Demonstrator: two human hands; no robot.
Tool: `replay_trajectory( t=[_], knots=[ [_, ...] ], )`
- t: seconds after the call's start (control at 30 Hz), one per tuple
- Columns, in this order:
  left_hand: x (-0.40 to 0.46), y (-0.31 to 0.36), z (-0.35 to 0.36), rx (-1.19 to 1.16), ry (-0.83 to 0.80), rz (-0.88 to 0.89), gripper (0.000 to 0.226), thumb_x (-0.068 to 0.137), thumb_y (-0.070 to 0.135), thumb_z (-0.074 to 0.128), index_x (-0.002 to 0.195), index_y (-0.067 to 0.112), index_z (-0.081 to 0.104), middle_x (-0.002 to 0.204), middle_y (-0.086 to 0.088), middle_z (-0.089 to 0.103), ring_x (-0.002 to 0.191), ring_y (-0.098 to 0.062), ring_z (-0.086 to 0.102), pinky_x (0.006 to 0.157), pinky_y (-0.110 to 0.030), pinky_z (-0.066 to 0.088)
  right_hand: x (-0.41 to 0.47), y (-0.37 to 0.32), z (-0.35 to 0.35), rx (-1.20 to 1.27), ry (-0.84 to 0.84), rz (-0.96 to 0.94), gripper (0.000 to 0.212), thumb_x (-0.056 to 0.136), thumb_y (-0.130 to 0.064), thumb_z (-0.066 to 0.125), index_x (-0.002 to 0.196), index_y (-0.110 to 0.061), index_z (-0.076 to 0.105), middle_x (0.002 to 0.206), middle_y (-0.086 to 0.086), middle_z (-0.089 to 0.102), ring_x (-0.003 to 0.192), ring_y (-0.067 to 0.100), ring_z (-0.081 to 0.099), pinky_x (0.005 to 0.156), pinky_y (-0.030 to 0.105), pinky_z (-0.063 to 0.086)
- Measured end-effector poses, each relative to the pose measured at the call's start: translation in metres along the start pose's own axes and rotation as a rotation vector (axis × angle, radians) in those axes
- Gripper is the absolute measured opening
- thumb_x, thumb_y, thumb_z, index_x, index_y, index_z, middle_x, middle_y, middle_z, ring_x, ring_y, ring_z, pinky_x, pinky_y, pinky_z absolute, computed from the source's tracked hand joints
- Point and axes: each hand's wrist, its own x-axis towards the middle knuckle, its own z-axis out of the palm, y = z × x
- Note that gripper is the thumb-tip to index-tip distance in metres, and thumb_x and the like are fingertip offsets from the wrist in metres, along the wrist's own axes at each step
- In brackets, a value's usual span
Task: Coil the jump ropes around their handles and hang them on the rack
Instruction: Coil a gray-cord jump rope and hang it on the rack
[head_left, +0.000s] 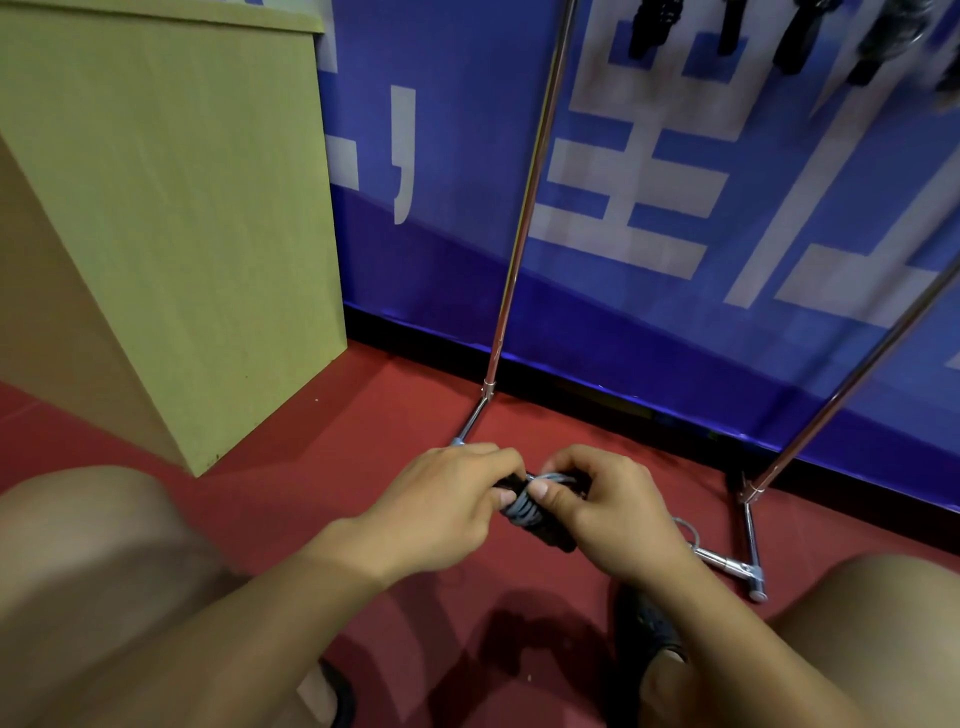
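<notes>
I am crouched low over a red floor, both hands meeting just in front of me. My left hand and right hand each pinch the jump rope, thumbs pressing its grey coils against the black handles. The risk, as I judge it, is that the wraps spring loose if either thumb eases off, or the free end slips out before it is tucked. The cord looks thin, grey and tightly wound in close turns. The chrome rack stands just beyond, with dark bundles hanging far above on the right.
</notes>
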Motion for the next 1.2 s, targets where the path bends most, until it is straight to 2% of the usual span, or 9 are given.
replay_trajectory(
  t=[0.13, 0.33, 0.53, 0.67, 0.77, 0.83, 1.07, 1.13, 1.2],
  knots=[
    [0.002, 0.000, -0.003, -0.038, 0.005, 0.028, 0.017, 0.088, 0.034, 0.048, 0.100, 0.025, 0.057, 0.092, 0.007, 0.062, 0.086, -0.019, 0.060, 0.073, -0.043, 0.049, 0.004, 0.000, -0.003, 0.209, -0.066, 0.058, 0.013, 0.087, -0.023, 0.072, 0.076, -0.023, 0.064, 0.062, -0.004, 0.067, 0.052, 0.011, 0.062, 0.054, 0.034, 0.053],
    [0.000, 0.006, -0.010, -0.296, -0.033, -0.031, 0.016, 0.087, 0.030, 0.056, 0.099, 0.025, 0.066, 0.088, 0.007, 0.069, 0.083, -0.013, 0.065, 0.076, -0.042, 0.051, 0.014, 0.003, -0.020, 0.424, -0.232, 0.088, 0.020, 0.084, -0.025, 0.076, 0.076, -0.009, 0.067, 0.058, -0.005, 0.061, 0.050, 0.007, 0.050, 0.050, 0.024, 0.041],
    [0.002, 0.008, -0.011, -0.547, -0.120, -0.021, 0.012, 0.089, 0.020, 0.060, 0.098, 0.021, 0.067, 0.086, -0.006, 0.070, 0.080, -0.029, 0.063, 0.076, -0.048, 0.051, 0.022, 0.009, -0.032, 0.556, -0.407, 0.074, 0.027, 0.077, -0.036, 0.076, 0.084, -0.010, 0.076, 0.080, 0.011, 0.069, 0.076, 0.021, 0.056, 0.073, 0.034, 0.046],
    [0.005, 0.008, -0.015, -0.814, -0.095, -0.026, 0.019, 0.090, 0.024, 0.064, 0.099, 0.008, 0.065, 0.081, -0.005, 0.066, 0.072, -0.011, 0.058, 0.067, -0.026, 0.048, 0.029, 0.006, -0.031, 0.676, -0.401, 0.091, 0.015, 0.075, -0.025, 0.068, 0.077, -0.011, 0.073, 0.070, 0.003, 0.070, 0.064, 0.010, 0.062, 0.063, 0.022, 0.051],
    [0.006, 0.011, -0.015, -1.031, -0.070, -0.062, 0.019, 0.088, 0.023, 0.066, 0.099, 0.008, 0.062, 0.078, 0.003, 0.067, 0.067, -0.010, 0.060, 0.068, -0.022, 0.050, 0.032, 0.004, -0.029, 0.715, -0.388, 0.121, 0.016, 0.078, -0.018, 0.067, 0.063, -0.015, 0.073, 0.063, 0.004, 0.065, 0.055, 0.010, 0.059, 0.055, 0.022, 0.049],
    [0.006, 0.014, -0.015, -1.092, -0.050, -0.082, 0.015, 0.089, 0.018, 0.066, 0.099, 0.007, 0.062, 0.076, 0.003, 0.068, 0.064, -0.010, 0.061, 0.068, -0.020, 0.050, 0.028, 0.008, -0.028, 0.679, -0.335, 0.021, 0.014, 0.081, 0.001, 0.069, 0.069, -0.007, 0.069, 0.066, 0.003, 0.063, 0.058, 0.008, 0.057, 0.056, 0.022, 0.047],
    [0.009, 0.013, -0.007, -1.048, 0.192, -0.247, 0.019, 0.086, 0.021, 0.063, 0.095, 0.004, 0.064, 0.074, 0.000, 0.071, 0.059, -0.010, 0.059, 0.063, -0.021, 0.049, 0.011, 0.000, 0.020, 0.296, -0.173, 0.002, 0.034, 0.101, -0.023, 0.050, 0.068, -0.020, 0.059, 0.056, -0.008, 0.059, 0.053, 0.004, 0.051, 0.062, 0.038, 0.047],
    [0.007, 0.008, -0.002, -0.857, 0.261, -0.324, 0.010, 0.088, 0.023, 0.066, 0.093, 0.013, 0.065, 0.070, 0.005, 0.071, 0.057, -0.009, 0.059, 0.062, -0.025, 0.047, 0.000, -0.002, 0.032, 0.129, -0.172, -0.112, 0.028, 0.102, -0.029, 0.048, 0.075, -0.031, 0.054, 0.062, -0.021, 0.059, 0.057, -0.001, 0.050, 0.064, 0.029, 0.045],
    [0.003, 0.006, 0.004, -0.550, 0.287, -0.356, 0.005, 0.089, 0.027, 0.068, 0.091, 0.024, 0.065, 0.068, 0.014, 0.069, 0.060, -0.005, 0.061, 0.061, -0.028, 0.047, -0.006, -0.002, 0.037, 0.043, -0.202, -0.153, 0.017, 0.099, -0.038, 0.045, 0.084, -0.033, 0.051, 0.071, -0.018, 0.059, 0.064, 0.001, 0.049, 0.068, 0.034, 0.048]
  ],
)
